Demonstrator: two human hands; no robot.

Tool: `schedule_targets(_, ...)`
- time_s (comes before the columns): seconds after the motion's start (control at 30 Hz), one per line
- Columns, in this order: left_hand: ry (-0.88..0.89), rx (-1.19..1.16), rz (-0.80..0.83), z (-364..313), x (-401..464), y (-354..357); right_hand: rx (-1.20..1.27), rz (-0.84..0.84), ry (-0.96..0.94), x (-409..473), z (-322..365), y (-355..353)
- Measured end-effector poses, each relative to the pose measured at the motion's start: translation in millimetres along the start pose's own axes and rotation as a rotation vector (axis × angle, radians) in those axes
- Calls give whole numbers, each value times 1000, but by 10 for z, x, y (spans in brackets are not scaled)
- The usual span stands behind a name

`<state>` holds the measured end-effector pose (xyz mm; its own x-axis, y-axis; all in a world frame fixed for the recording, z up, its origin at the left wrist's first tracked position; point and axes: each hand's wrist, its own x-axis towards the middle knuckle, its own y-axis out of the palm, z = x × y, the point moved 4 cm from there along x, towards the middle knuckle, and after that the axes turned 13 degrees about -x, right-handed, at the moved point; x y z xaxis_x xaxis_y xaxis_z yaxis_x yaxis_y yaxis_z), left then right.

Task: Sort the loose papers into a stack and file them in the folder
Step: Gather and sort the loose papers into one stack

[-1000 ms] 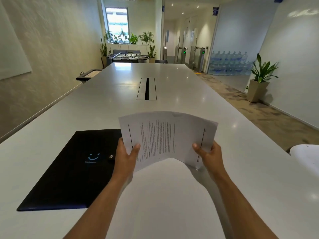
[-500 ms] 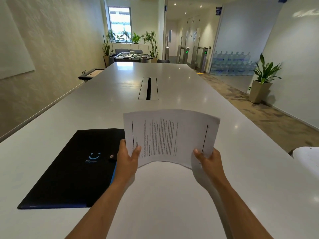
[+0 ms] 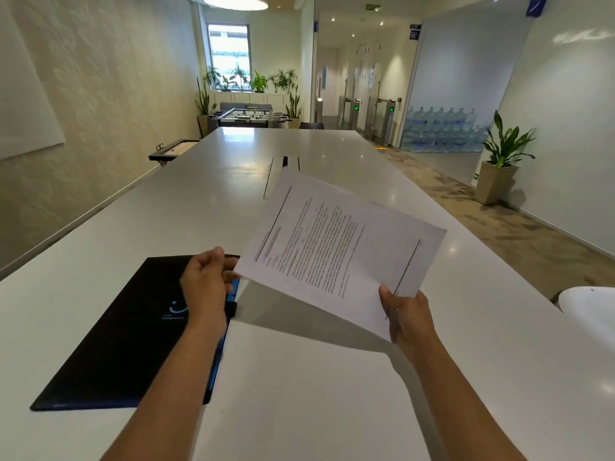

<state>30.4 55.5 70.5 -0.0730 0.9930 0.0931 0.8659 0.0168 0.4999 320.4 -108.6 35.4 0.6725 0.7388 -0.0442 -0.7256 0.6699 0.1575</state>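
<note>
I hold a stack of printed white papers [image 3: 332,247] above the white table [image 3: 299,394], tilted with its left side raised away from me. My right hand [image 3: 407,317] pinches the stack's near right corner. My left hand [image 3: 204,287] hovers over the right edge of the black folder [image 3: 133,327], fingers curled. Its fingertips reach just behind the stack's left corner, the thumb off the paper. I cannot tell whether it still grips. The folder lies shut and flat at my left, a blue edge showing along its right side.
A cable slot [image 3: 283,168] runs down the table's middle, beyond the papers. A white rounded seat or object [image 3: 589,304] sits past the table's right edge. A potted plant [image 3: 499,168] stands by the right wall.
The stack has swung clockwise, risen and shifted right, and it has flattened out. My left hand's thumb has come off the paper, and the hand now sits over the folder's edge.
</note>
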Motion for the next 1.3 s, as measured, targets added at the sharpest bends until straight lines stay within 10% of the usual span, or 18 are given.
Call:
schedule_targets(0.2,-318,-314,289,345,-635,454,236,-21,96,-107,-137,334)
schedule_targets(0.6,-12,-243,183,-29,-581,589,239,261,-21,-436,-105,662)
schedule_targets(0.83,149,-34,324,-433,-467,528,-88,2,-147,-199,401,197)
schedule_targets(1.07,194,66,557,-507,-560,652,-291,249,-493,-295,1020,476)
schedule_targets(1.3,148,101,432,-19,-696,417,-295,34,-519,-446,451,505)
